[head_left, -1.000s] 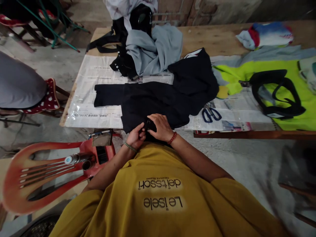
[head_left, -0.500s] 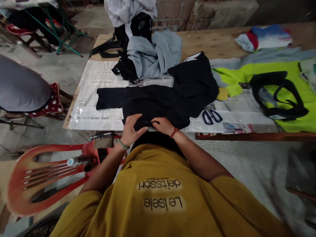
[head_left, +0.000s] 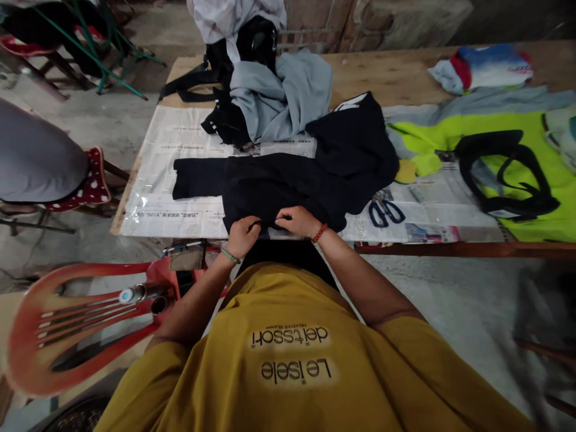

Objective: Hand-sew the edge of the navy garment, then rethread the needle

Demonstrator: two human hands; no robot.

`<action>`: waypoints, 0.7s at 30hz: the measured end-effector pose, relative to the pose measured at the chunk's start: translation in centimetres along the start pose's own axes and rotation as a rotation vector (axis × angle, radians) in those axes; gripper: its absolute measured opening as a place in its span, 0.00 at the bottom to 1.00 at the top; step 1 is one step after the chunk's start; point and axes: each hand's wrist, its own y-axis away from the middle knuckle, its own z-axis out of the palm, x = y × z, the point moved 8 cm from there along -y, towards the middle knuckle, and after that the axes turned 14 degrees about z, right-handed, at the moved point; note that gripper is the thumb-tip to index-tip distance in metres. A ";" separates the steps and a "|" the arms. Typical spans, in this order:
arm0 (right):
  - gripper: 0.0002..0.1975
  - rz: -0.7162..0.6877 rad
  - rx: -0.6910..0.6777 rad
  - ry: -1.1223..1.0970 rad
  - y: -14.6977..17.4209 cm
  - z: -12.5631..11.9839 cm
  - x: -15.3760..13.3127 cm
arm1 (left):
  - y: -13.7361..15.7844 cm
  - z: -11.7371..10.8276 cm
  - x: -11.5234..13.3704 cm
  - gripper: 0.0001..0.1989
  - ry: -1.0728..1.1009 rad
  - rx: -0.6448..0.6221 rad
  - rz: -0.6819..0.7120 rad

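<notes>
A dark navy garment [head_left: 279,180] lies spread over newspaper on the table, one narrow sleeve-like part stretching to the left and a bunched part at the upper right. At its near edge, my left hand [head_left: 243,236] is closed, pinching the dark cloth between thumb and fingers. My right hand [head_left: 297,221] pinches the same edge a short way to the right. A small gap separates the two hands. The fingertips partly hide the cloth they grip. Right of the garment lie dark blue-handled scissors [head_left: 386,213].
Newspaper [head_left: 153,174] covers the wooden table [head_left: 360,69]. A grey cloth [head_left: 283,96] and black straps lie behind the garment. At the right is a neon-yellow garment [head_left: 432,138] with a black strap loop [head_left: 508,174] on it. A red plastic chair [head_left: 27,324] stands at the lower left; a person sits at the left.
My left hand has gone from spread fingers on the cloth to a closed pinch at its near edge. My right hand has shifted slightly and still pinches the edge.
</notes>
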 end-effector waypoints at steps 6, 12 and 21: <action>0.04 0.002 0.047 0.080 -1.4 0.0 0.3 | -0.9 0.4 -1.9 0.15 0.158 -0.090 -0.142; 0.10 -0.045 0.577 0.136 2.0 -2.6 -0.5 | -0.7 0.3 -1.7 0.16 0.203 -0.023 -0.194; 0.06 -0.005 0.369 -0.063 2.3 2.0 -0.2 | -0.6 0.4 -1.5 0.16 0.186 0.003 -0.121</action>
